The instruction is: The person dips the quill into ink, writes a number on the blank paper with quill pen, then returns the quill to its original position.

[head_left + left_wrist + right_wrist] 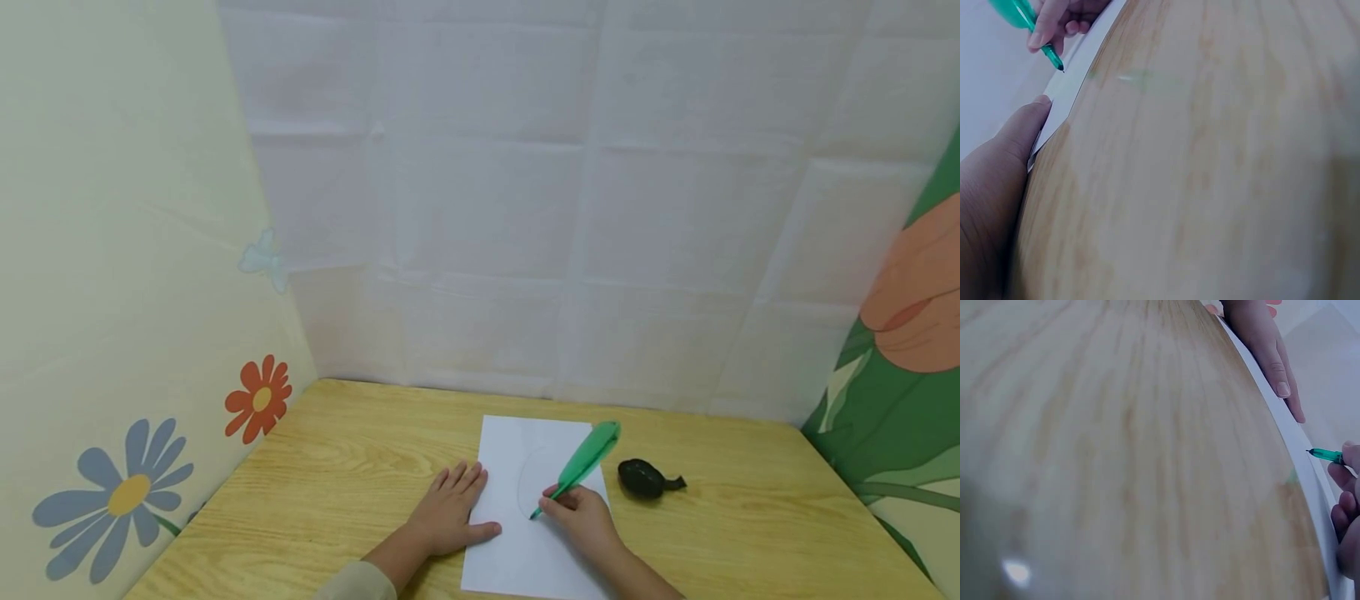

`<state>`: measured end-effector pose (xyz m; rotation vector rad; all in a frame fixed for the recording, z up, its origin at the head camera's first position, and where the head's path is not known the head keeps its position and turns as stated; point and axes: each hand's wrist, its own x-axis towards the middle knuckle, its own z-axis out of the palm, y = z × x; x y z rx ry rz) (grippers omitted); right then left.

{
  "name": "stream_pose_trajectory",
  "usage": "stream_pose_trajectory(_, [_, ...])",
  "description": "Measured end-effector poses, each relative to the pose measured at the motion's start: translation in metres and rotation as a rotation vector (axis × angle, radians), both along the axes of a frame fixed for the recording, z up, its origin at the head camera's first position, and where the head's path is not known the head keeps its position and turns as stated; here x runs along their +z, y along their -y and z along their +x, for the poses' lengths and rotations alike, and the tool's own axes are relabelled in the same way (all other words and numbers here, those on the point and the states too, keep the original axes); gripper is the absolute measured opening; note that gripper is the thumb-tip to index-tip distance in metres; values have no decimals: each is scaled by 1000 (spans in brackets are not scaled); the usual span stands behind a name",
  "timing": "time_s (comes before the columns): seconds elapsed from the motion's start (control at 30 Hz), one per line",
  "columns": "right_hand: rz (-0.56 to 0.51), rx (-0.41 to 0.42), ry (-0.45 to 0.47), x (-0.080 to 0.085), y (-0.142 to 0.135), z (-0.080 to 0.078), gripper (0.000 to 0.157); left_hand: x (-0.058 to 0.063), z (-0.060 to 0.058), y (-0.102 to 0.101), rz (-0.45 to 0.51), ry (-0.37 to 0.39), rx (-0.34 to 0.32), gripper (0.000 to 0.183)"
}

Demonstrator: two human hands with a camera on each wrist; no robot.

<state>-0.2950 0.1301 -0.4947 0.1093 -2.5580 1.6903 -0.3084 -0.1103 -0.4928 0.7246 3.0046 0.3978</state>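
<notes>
- Green feather-shaped pen [587,457]: grips it in the right hand [581,517], pinching low with curled fingers, angled in from lower right, pen tip down at the paper [506,558].
- Lays the left hand [453,517] palm-down with straight fingers across the paper's left edge, gripping nothing.
- Seems mid-drawing, near the lower end of a faint curve [520,483]; probably calls for extending that line while steadying the paper.
- Farther out, on the bench [360,467] right of the paper: a black rounded object [642,479].

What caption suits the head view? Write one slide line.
Right hand holds a green feather-shaped pen over a white rectangular paper sheet; left hand rests across its edge.
</notes>
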Motion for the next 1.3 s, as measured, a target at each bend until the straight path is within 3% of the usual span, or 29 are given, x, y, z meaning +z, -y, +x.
stream_pose_trajectory(0.3, [-3, -9, 20, -1, -4, 3, 22, -11, -7, 2, -4, -13, 3, 94])
stream_pose_trajectory(1.3, [-7, -75, 30, 1, -16, 5, 20, -4, -2, 2, 27, 1, -21, 95])
